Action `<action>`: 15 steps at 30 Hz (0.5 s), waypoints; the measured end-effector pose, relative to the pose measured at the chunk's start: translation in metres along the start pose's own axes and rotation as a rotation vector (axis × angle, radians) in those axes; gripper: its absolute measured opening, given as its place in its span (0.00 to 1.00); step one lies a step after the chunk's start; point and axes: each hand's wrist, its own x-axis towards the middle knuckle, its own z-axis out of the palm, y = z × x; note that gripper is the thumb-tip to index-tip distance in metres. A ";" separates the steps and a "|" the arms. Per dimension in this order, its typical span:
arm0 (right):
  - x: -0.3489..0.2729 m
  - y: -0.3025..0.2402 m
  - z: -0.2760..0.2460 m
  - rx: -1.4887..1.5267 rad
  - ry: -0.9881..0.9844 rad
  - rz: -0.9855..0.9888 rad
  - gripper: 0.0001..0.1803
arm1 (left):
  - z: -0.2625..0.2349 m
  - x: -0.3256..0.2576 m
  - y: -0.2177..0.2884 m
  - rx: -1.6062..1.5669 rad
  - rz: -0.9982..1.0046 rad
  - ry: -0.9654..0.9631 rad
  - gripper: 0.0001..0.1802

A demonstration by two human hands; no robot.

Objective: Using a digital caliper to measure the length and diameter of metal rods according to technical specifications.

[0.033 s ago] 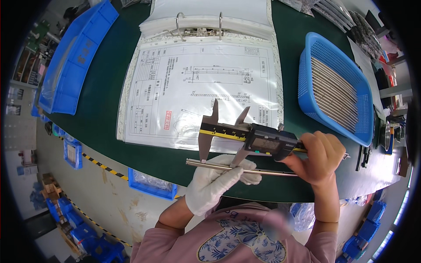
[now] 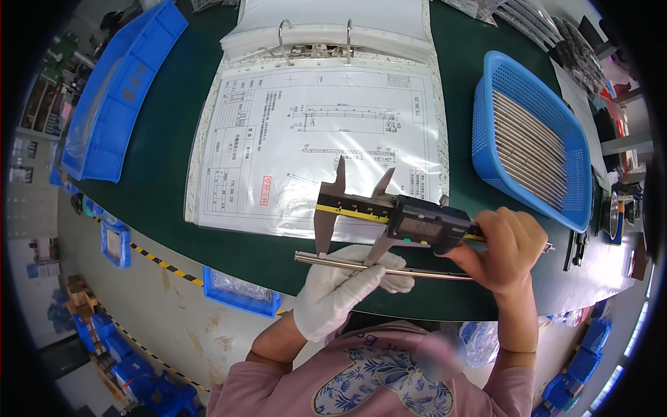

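My left hand (image 2: 338, 292), in a white glove, grips a thin metal rod (image 2: 438, 274) between thumb and fingers. The rod lies nearly level, its left end sticking out past the glove. My bare right hand (image 2: 508, 249) is wrapped round the beam of a digital caliper (image 2: 429, 226) with a dark body and a small display. The caliper's long lower jaws are spread apart and their tips reach the rod, one near its left end, the other by my gloved fingers. Its short upper jaws overlap the drawing behind.
A ring binder (image 2: 229, 194) lies open at a technical drawing on the green table (image 2: 174, 104). To the right, a blue mesh basket (image 2: 489, 76) holds several metal rods. A blue bin (image 2: 114, 118) stands at the left. Below the table edge is another blue bin (image 2: 240, 299) with plastic bags.
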 end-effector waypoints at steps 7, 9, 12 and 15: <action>0.003 0.001 0.002 0.029 -0.005 0.030 0.24 | -0.004 -0.001 0.000 0.012 -0.004 -0.030 0.14; 0.004 0.000 0.005 0.047 0.005 0.038 0.24 | -0.002 -0.002 0.003 0.033 -0.014 -0.038 0.14; 0.004 0.001 0.007 0.068 0.005 0.050 0.24 | -0.002 -0.001 0.003 0.106 -0.069 -0.022 0.14; 0.003 0.000 0.008 0.069 0.000 0.057 0.24 | -0.001 -0.001 0.001 0.052 -0.007 -0.027 0.13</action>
